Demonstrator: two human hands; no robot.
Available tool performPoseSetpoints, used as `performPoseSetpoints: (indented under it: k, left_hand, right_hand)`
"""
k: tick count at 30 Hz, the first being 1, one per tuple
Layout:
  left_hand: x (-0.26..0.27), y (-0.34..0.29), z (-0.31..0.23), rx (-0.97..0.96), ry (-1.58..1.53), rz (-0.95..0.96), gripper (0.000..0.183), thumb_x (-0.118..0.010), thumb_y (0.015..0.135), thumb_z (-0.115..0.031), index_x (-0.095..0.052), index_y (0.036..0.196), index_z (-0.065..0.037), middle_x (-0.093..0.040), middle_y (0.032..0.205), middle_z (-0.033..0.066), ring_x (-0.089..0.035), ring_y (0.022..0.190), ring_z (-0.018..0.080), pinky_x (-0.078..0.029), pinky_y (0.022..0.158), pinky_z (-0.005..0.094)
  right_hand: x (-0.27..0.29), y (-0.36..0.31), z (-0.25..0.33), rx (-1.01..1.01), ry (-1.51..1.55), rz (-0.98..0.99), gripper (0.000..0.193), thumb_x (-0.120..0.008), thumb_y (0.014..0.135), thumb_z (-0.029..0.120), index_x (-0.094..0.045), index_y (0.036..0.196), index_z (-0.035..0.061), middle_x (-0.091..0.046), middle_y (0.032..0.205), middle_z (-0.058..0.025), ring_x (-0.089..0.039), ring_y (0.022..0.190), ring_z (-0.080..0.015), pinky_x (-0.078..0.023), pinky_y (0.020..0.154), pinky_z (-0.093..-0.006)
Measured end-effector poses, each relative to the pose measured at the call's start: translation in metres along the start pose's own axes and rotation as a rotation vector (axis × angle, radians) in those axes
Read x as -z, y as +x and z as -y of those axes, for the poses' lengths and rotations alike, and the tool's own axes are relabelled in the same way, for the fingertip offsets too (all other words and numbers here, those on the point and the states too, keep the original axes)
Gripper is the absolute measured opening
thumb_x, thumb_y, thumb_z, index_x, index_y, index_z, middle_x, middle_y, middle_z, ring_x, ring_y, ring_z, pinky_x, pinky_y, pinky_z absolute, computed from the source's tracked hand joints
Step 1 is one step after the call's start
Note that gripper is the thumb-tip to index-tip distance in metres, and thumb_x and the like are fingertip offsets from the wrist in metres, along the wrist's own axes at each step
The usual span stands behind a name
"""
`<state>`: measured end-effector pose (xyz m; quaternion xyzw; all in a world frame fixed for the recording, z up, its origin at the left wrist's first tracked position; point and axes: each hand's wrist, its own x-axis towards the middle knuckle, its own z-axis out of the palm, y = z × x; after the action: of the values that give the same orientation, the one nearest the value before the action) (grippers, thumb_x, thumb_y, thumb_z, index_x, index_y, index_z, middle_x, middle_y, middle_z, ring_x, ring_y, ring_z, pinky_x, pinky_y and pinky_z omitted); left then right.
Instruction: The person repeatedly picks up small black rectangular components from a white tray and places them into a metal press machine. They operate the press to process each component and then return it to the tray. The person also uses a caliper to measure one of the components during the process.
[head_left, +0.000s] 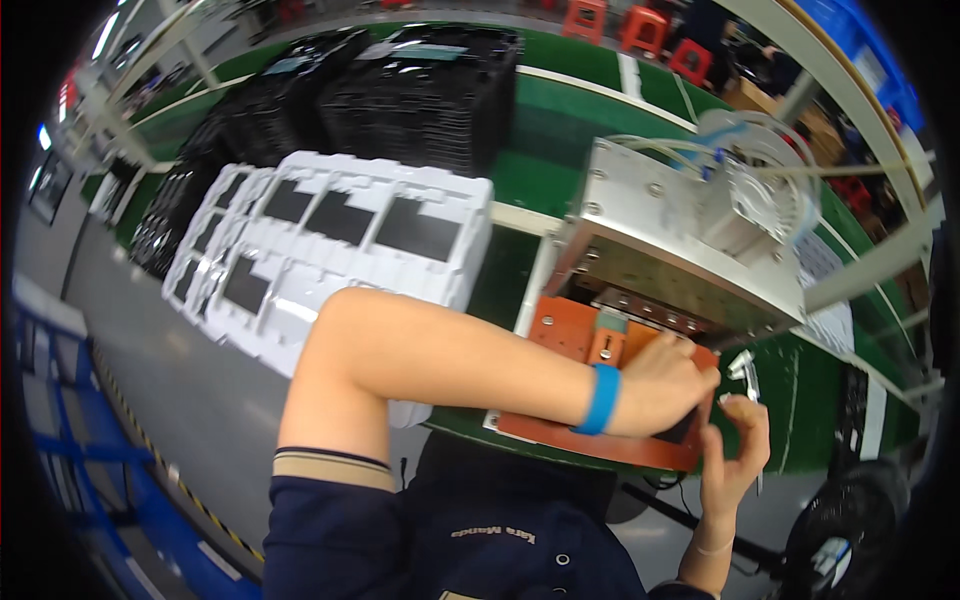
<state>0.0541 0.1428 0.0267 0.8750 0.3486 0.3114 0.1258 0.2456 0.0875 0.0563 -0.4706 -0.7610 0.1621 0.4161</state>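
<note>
Landmark for all positions: the orange plate [558, 437]. My left hand [662, 388] is over its right half, wrist bent, fingers directed down toward the surface; whether they grip anything, I cannot tell, as the back of the hand hides the fingertips. A dark flat piece [683, 428] shows on the plate's near right portion, partly covered by that same hand. My right hand [736, 450] is just off the plate's right edge—thumb and fingers spread apart, nothing visible between them; contact with the edge cannot be confirmed. The two hands are near each other but separate.

Above the plate's far part stands a metal housing [640, 225]. A small block [607, 337] sits on the plate, left of my left hand. Well to the plate's left lies a white tray [380, 272] with dark sheets [417, 230] in its recesses.

Step in hand, in my judgement: positioning or handling the dark piece on the plate; the direction, in or out, is not determinable. The next move calls for both hands to work as a pair at the plate's right edge—light fingertips, piece kept flat, fingers clear of the housing.
</note>
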Motion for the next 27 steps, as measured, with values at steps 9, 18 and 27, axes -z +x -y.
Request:
performPoseSetpoints:
  k: [9, 18, 27]
  left_hand:
    - [0.15, -0.111, 0.016, 0.083, 0.438, -0.118, 0.018, -0.07, 0.076, -0.009, -0.069, 0.093, -0.008, -0.067, 0.109, 0.0104, -0.064, 0.098, 0.0297, -0.051, 0.084, 0.0418]
    - [0.215, -0.262, 0.097, 1.156, 0.708, 0.147, 0.068, -0.046, 0.103, -0.047, -0.029, 0.158, -0.009, -0.022, 0.165, 0.02, -0.015, 0.154, 0.0389, -0.016, 0.12, 0.0569]
    - [0.228, -0.231, 0.098, 1.143, 0.851, 0.322, 0.07, -0.047, 0.103, -0.048, -0.032, 0.157, -0.006, -0.022, 0.164, 0.0217, -0.018, 0.152, 0.0402, -0.02, 0.119, 0.0567]
  right_hand:
    - [-0.019, 0.02, -0.008, 0.213, -0.07, 0.374, 0.039, -0.085, 0.071, 0.026, -0.072, 0.101, 0.0049, -0.069, 0.115, -0.0072, -0.061, 0.108, -0.03, -0.044, 0.1, -0.0472]
    - [-0.033, 0.057, -0.003, 0.199, 0.134, 0.489, 0.025, -0.076, 0.084, 0.015, -0.07, 0.106, 0.0054, -0.067, 0.105, -0.0074, -0.06, 0.097, -0.0283, -0.048, 0.086, -0.0391]
    - [-0.068, 0.052, 0.003, 0.441, -0.215, 0.302, 0.022, -0.072, 0.08, 0.005, -0.068, 0.102, 0.003, -0.063, 0.104, -0.0063, -0.058, 0.094, -0.0245, -0.047, 0.085, -0.0385]
